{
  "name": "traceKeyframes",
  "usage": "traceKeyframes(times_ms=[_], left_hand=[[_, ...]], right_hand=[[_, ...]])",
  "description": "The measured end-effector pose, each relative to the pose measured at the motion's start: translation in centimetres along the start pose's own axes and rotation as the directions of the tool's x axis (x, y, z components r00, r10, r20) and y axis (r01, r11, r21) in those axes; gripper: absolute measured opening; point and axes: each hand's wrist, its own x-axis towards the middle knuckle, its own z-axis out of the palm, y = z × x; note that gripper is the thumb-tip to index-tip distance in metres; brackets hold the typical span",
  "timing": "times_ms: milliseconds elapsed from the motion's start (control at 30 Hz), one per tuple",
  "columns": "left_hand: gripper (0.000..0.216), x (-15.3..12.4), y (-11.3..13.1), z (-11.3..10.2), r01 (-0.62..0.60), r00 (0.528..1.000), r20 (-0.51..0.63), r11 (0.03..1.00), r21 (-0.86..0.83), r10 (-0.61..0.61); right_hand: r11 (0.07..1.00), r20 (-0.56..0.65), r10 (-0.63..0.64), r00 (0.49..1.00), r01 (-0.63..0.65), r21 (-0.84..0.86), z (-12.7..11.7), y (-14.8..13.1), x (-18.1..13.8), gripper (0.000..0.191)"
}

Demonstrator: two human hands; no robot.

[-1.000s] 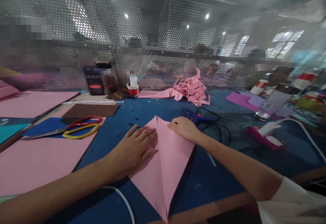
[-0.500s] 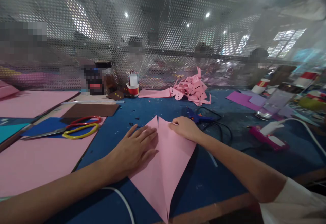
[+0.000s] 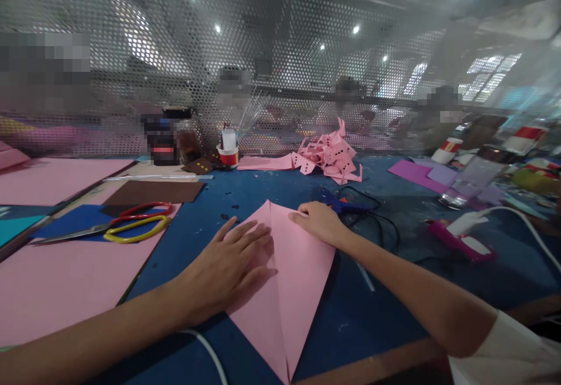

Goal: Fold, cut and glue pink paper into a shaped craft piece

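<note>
A folded sheet of pink paper [image 3: 298,268] lies in front of me, kite-shaped, with two flaps meeting along a middle line and one point toward the table's near edge. Flat on its left flap rests my left hand [image 3: 239,256], fingers stretched and somewhat spread. My right hand [image 3: 318,221] is at the upper right edge of the paper, its fingers curled and closed on the flap; the fingertips are partly hidden. Just beyond that hand sits a blue glue gun [image 3: 346,205] with a black cord.
Scissors [image 3: 138,221] with red and yellow handles lie left on coloured sheets. Pink cut-outs [image 3: 331,154] are piled at the back, beside a paper cup [image 3: 228,155]. Rightward are a magenta power strip [image 3: 460,242] and a clear jar [image 3: 475,177]. A perforated metal screen [image 3: 284,52] stands behind.
The gap between the two flaps at the paper's top has closed, and the right flap lies flatter. My left hand has shifted slightly; my right hand stays nearly in place.
</note>
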Motion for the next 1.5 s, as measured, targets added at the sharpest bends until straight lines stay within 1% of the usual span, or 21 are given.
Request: traceKeyframes(times_ms=[233,533,767,1167,1333,1500], left_hand=[[0.055,-0.14,0.00,0.61,0.019,0.999,0.040,1.000,0.017,-0.020],[0.055,-0.15,0.05,0.74,0.012,1.000,-0.011,1.000,0.019,-0.012],[0.054,-0.12,0.03,0.80,0.024,1.000,0.014,1.000,0.007,-0.024],[0.055,-0.11,0.04,0.76,0.020,1.000,0.021,1.000,0.008,-0.020],[0.055,-0.05,0.02,0.79,0.025,0.999,0.042,1.000,0.010,-0.025],[0.055,0.00,0.08,0.64,0.027,0.999,0.029,1.000,-0.004,-0.027]], right_hand=[[1.000,0.009,-0.015,1.000,0.015,-0.010,0.03,0.29,-0.07,0.043],[0.999,-0.010,0.005,1.000,-0.006,-0.053,0.59,0.28,0.00,0.034],[0.999,-0.001,-0.015,1.000,0.015,-0.048,0.53,0.30,-0.06,0.031],[0.999,0.010,-0.037,0.999,0.038,-0.037,0.45,0.28,-0.13,0.031],[0.999,0.018,-0.038,0.999,0.038,-0.036,0.44,0.36,-0.13,0.031],[0.999,0.013,-0.044,0.999,0.044,-0.027,0.47,0.35,-0.10,0.032]])
